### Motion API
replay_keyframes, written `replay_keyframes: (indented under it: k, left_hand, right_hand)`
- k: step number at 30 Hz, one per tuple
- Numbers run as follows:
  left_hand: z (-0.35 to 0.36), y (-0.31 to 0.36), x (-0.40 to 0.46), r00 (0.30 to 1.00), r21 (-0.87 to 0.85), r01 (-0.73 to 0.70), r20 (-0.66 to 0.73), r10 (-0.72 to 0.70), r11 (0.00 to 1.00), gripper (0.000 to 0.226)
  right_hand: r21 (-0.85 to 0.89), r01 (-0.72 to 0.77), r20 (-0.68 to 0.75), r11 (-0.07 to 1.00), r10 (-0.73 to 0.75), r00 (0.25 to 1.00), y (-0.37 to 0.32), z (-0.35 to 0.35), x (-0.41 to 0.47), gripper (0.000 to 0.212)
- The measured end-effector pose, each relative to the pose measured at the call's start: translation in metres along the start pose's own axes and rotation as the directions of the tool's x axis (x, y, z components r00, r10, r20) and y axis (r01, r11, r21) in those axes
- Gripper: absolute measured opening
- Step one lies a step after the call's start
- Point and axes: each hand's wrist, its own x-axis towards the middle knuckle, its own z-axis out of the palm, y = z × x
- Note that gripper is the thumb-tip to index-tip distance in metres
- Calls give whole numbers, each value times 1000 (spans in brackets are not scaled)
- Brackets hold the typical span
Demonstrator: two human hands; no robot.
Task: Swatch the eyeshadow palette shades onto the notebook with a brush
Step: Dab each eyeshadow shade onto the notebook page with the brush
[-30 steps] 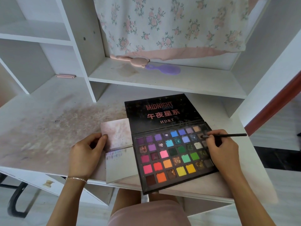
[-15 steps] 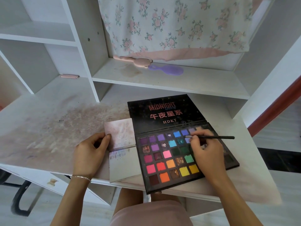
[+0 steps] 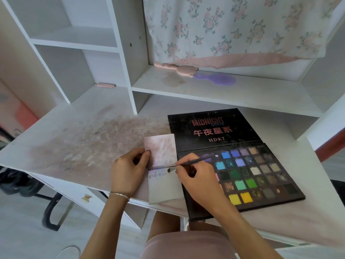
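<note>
Our right hand point(image 3: 194, 176) pinches the brush point(image 3: 188, 163), tip at the notebook point(image 3: 164, 186) beside the palette point(image 3: 261, 174); left hand point(image 3: 128, 171) fingers pinch its edge. Risk: overlapping existing swatches, muddying shades.

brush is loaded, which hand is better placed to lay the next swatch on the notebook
Right. The right hand grips the brush, whose tip sits at the notebook page beside the faint marks. The left hand holds the notebook's upper page at its edge.

Above my counter point(image 3: 78, 131), at 12 o'clock: pink brush point(image 3: 179, 69) touching purple brush point(image 3: 217, 79) on shelf point(image 3: 233, 92); floral cloth point(image 3: 233, 25) behind.
</note>
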Motion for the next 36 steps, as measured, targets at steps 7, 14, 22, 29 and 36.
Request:
replay_keyframes:
  k: [7,14,22,29,36]
  left_hand:
    - [0,-1,0,1000,-5,1,-2,-1,1000,12]
    - [-2,-1,0,1000,-5,-5,7,5,1000,12]
    - [-2,2,-1,1000,2,4,7,-4,1000,12]
    - [-2,2,0,1000,1,13,17,-13,1000,12]
    - [-1,3,0,1000,-2,2,11,-2,1000,12]
  right_hand:
    - [-17,16,20,1000,-16,1000,1,1,1,25]
    - [-62,20,31,998,-18,999,0,3,1,24]
    - [-68,11,30,998,-9,999,0,3,2,11]
    - [-72,5,43,997,-1,999,1,2,1,19]
    - [-91,20,36,996,-17,999,2,2,2,17]
